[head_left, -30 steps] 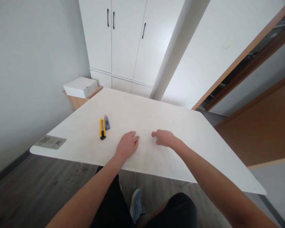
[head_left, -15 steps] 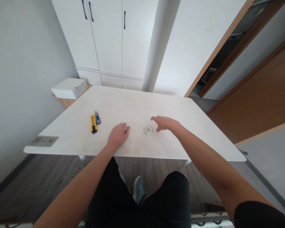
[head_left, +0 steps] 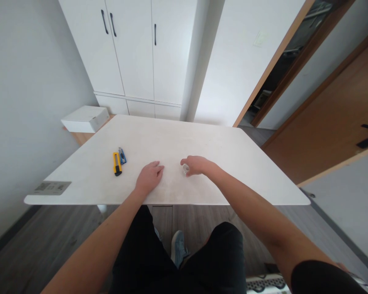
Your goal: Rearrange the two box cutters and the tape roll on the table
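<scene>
Head view: the right hand (head_left: 197, 165) sits on the white table (head_left: 233, 163), fingers curled down over a small clear roll of tape (head_left: 186, 168), of which only the left edge peeks out from under the fingertips; the fingers appear to be closed on it, though the roll is too small and too covered to be sure of a firm grip. The roll lies on the tabletop near the front edge, about midway across, just beside the left hand (head_left: 148, 177). That hand rests palm down on the surface, fingers loosely together and flat, holding nothing. Well to its left a yellow utility knife (head_left: 117, 163) and a smaller blue utility knife (head_left: 122, 155) lie side by side. A grey label (head_left: 52, 187) is at the table's front left corner. A white box (head_left: 85, 119) sits beyond the far left corner.
</scene>
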Available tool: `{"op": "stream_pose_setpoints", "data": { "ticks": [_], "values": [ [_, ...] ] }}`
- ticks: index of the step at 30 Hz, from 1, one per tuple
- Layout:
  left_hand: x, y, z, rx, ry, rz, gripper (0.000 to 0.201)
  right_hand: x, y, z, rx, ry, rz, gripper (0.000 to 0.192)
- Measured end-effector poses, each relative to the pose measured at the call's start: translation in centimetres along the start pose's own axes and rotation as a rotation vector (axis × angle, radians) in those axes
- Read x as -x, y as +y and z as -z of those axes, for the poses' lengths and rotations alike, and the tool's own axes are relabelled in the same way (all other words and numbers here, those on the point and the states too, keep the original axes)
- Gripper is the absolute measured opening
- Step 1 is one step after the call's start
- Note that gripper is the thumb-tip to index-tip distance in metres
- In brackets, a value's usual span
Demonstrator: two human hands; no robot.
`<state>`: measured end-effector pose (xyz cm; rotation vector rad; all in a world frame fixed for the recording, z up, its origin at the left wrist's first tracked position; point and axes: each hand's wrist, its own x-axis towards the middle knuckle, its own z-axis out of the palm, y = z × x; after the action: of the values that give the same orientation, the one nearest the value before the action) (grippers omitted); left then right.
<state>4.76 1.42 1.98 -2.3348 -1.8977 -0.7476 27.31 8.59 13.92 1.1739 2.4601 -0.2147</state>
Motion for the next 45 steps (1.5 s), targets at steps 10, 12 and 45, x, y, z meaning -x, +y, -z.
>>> {"op": "stream_pose_setpoints", "data": {
  "ticks": [10,12,45],
  "values": [
    [0.0,0.2,0.2,0.015,0.006,0.01,0.037,-0.9,-0.1,-1.1,0.047,0.018,0.017,0.046],
    [0.0,0.3,0.2,0.017,0.005,0.011,0.037,-1.0,-0.2,-1.2,0.054,0.023,0.018,0.045],
    [0.0,0.4,0.3,0.019,-0.007,0.021,0.037,1.6,1.4,1.4,-0.021,-0.037,-0.132,0.08]
  ]
}}
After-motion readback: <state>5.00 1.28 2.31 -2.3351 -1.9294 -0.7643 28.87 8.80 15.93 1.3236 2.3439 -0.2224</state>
